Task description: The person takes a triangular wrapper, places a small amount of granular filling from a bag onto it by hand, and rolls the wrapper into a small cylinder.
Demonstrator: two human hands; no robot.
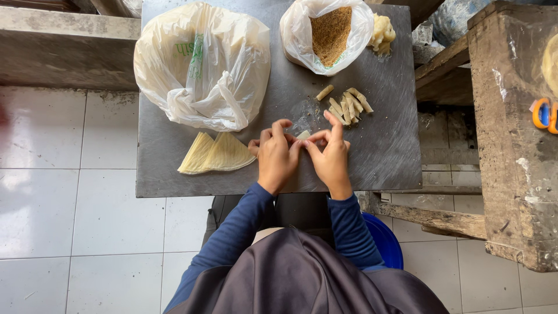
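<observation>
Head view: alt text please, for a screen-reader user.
Seen from above, the left hand and right hand together pinch a small pale wrapper on a grey metal table. Finished rolls, triangular wrappers and an open bag of brown filling lie nearby.

The small pale wrapper piece (303, 135) shows only a corner between the fingers of the left hand (275, 156) and right hand (331, 158); whether it is gripped cannot be told. The orange-and-blue looped tool (544, 113) is cut off by the right edge. The tied translucent plastic bag (203, 64) hides its contents.
</observation>
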